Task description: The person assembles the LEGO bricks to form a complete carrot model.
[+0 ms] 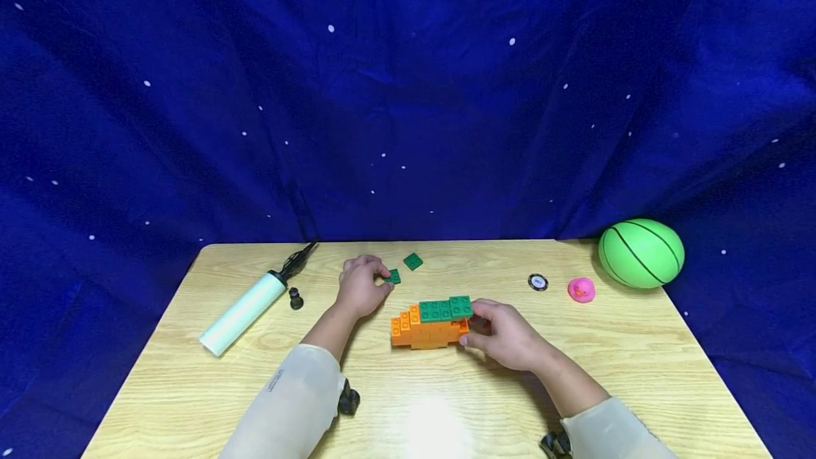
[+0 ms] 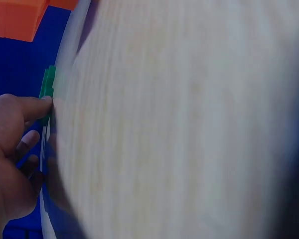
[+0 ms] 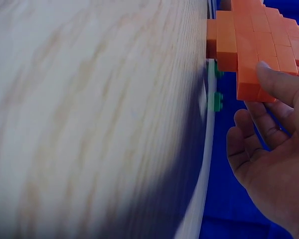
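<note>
Thumb and fingers of my right hand (image 1: 506, 335) grip the right end of an orange toy-brick build (image 1: 430, 333). Green bricks (image 1: 436, 311) are stacked along its top. In the right wrist view, the thumb presses on the orange bricks (image 3: 261, 45). Farther back on the table, my left hand (image 1: 365, 287) pinches a small square green brick (image 1: 394, 276) at its edge; the left wrist view shows the thumb against that brick (image 2: 48, 82). Another green brick (image 1: 413, 261) lies just behind it, touched by neither hand.
To the left lie a white and black hand pump (image 1: 245, 312) and a black chess pawn (image 1: 296, 299). A poker chip (image 1: 538, 282), a pink rubber duck (image 1: 581, 290) and a green ball (image 1: 641, 253) are on the right. A blue curtain (image 1: 408, 105) hangs behind the wooden table (image 1: 637, 360).
</note>
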`<act>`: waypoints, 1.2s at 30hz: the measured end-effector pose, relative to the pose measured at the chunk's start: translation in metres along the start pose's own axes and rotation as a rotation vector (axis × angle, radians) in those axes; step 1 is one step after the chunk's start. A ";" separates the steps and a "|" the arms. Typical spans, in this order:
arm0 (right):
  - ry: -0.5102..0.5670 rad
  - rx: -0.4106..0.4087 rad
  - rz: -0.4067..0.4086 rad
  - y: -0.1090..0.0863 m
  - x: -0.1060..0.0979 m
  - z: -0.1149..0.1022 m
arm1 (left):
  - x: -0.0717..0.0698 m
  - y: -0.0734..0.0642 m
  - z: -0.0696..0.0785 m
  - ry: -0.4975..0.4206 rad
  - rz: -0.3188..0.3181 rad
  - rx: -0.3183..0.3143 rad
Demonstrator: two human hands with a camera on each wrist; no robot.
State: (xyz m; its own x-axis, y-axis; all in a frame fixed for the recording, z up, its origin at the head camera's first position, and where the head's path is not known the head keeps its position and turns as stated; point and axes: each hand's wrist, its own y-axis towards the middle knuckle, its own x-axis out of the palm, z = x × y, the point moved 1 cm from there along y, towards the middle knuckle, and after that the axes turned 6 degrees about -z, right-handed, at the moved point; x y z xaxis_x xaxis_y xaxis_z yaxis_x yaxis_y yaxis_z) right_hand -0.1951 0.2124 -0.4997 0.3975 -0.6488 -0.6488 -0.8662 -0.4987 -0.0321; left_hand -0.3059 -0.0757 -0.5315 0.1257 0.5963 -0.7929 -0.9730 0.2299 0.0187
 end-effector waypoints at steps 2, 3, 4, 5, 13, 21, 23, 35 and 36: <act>0.003 -0.002 0.001 0.000 0.000 0.000 | 0.000 -0.003 -0.002 -0.012 0.008 0.014; 0.003 -0.003 0.003 0.000 0.000 0.000 | -0.001 -0.005 -0.002 -0.019 0.013 0.021; 0.003 -0.005 0.004 0.000 0.000 0.000 | -0.001 -0.007 -0.003 -0.025 0.018 0.027; 0.003 -0.011 0.006 0.000 0.001 0.000 | -0.001 -0.008 -0.004 -0.036 0.021 0.031; -0.010 -0.037 0.017 0.000 0.001 0.001 | -0.002 -0.018 -0.007 -0.111 0.055 0.105; -0.006 -0.011 0.012 -0.002 0.002 0.002 | -0.008 -0.031 0.001 -0.219 0.031 0.107; -0.006 -0.013 0.018 -0.001 0.002 0.002 | -0.011 -0.034 0.004 -0.242 0.027 0.121; -0.006 -0.008 0.028 -0.001 0.003 0.001 | -0.022 -0.058 0.021 -0.304 -0.002 0.180; -0.004 -0.009 0.029 -0.001 0.004 0.001 | -0.024 -0.060 0.022 -0.301 -0.003 0.188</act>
State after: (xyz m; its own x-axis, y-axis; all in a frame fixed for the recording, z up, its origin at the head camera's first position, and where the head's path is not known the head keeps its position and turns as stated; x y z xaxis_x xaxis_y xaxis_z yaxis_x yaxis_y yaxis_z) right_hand -0.1932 0.2107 -0.5023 0.3707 -0.6612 -0.6522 -0.8748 -0.4844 -0.0061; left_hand -0.2461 -0.0866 -0.5004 0.2067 0.7890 -0.5786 -0.9236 0.3525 0.1507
